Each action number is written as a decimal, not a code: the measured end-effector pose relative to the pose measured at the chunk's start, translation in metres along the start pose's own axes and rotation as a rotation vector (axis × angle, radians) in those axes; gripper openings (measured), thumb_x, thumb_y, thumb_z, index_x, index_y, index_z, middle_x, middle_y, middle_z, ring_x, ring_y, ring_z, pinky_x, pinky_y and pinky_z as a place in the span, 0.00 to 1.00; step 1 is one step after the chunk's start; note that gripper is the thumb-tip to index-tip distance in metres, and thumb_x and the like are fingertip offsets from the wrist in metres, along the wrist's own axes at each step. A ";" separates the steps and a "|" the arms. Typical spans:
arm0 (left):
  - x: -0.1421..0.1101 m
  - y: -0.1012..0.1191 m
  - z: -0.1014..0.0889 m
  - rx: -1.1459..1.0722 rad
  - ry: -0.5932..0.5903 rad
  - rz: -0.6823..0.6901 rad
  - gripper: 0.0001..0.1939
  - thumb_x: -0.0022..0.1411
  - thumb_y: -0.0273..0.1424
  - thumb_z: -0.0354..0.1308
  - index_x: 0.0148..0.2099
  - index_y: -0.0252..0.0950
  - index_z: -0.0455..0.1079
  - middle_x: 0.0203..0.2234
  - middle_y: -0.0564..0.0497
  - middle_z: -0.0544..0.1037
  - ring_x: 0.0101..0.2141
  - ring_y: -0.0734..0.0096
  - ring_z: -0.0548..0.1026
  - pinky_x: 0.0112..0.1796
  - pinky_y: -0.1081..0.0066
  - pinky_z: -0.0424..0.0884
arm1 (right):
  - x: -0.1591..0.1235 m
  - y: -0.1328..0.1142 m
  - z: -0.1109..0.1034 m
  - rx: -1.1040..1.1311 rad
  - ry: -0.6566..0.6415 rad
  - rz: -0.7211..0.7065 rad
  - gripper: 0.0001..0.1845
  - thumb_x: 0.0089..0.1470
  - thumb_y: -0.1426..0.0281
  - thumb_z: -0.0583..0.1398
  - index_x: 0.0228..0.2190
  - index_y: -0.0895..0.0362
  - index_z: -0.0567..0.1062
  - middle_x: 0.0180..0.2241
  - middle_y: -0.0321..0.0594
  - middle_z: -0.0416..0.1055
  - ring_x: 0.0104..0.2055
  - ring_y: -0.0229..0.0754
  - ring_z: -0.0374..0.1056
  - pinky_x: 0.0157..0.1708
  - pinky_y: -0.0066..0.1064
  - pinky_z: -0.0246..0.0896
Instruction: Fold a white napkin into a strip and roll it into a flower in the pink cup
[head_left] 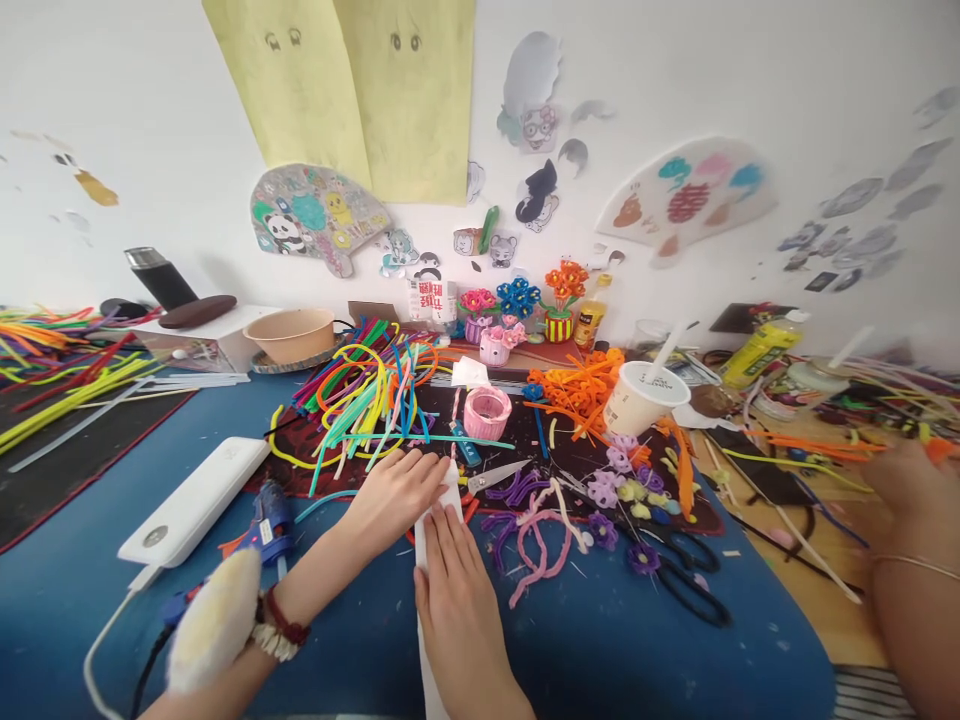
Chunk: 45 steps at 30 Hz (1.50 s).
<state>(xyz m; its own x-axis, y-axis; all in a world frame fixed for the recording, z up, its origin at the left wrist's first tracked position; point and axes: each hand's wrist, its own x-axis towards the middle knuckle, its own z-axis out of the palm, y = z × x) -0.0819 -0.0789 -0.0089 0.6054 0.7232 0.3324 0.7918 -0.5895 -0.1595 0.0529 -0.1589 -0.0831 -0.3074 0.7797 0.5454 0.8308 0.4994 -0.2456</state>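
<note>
A long white paper strip (430, 655) runs from the bottom edge up under both my hands. My left hand (401, 492) is closed at its far end, fingers bent and pressed together; the fingertips are partly hidden. My right hand (457, 600) lies flat on the strip, its fingers stretched out. A thin pink-and-white striped piece (453, 452) pokes out just beyond the strip. Scissors (501, 475) lie right of the left hand's fingers. Purple and pink fuzzy stems (544, 540) sit to the right of my right hand.
Colourful pipe cleaners (375, 390) are heaped behind the left hand. A pink woven pot (487, 413) and a lidded cup (643, 398) stand farther back. A glue gun (271, 525) and white power bank (196, 500) lie left. Another person's hand (900, 480) is at right.
</note>
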 end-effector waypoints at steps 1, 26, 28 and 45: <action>-0.002 0.001 -0.001 -0.015 -0.002 0.002 0.13 0.70 0.32 0.49 0.51 0.33 0.70 0.39 0.46 0.78 0.38 0.63 0.74 0.36 0.65 0.65 | -0.001 0.000 0.000 -0.004 0.006 -0.004 0.25 0.65 0.69 0.49 0.60 0.63 0.66 0.62 0.44 0.62 0.62 0.46 0.62 0.56 0.37 0.66; -0.009 0.002 -0.006 -0.186 -0.012 0.013 0.12 0.68 0.35 0.53 0.51 0.38 0.72 0.45 0.47 0.80 0.40 0.65 0.78 0.38 0.66 0.69 | -0.034 -0.020 -0.005 0.004 0.126 0.058 0.32 0.64 0.72 0.48 0.67 0.60 0.48 0.59 0.45 0.66 0.60 0.46 0.64 0.56 0.37 0.65; -0.011 0.002 -0.007 -0.179 0.004 0.042 0.13 0.70 0.35 0.51 0.51 0.38 0.72 0.45 0.47 0.80 0.40 0.66 0.77 0.38 0.66 0.69 | -0.034 -0.019 -0.004 -0.004 0.160 0.071 0.32 0.64 0.73 0.48 0.67 0.60 0.49 0.58 0.45 0.67 0.60 0.46 0.65 0.56 0.38 0.65; -0.009 -0.002 -0.009 -0.273 -0.086 -0.026 0.15 0.70 0.37 0.50 0.53 0.40 0.71 0.45 0.47 0.78 0.42 0.65 0.76 0.41 0.66 0.69 | -0.033 -0.018 -0.006 -0.019 0.156 0.022 0.33 0.62 0.74 0.49 0.66 0.62 0.51 0.59 0.47 0.66 0.60 0.47 0.64 0.55 0.38 0.66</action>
<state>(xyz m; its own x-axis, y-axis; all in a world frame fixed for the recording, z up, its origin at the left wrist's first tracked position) -0.0896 -0.0871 -0.0028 0.5989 0.7604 0.2512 0.7632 -0.6370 0.1086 0.0508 -0.1959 -0.0918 -0.2142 0.7218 0.6581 0.8456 0.4743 -0.2450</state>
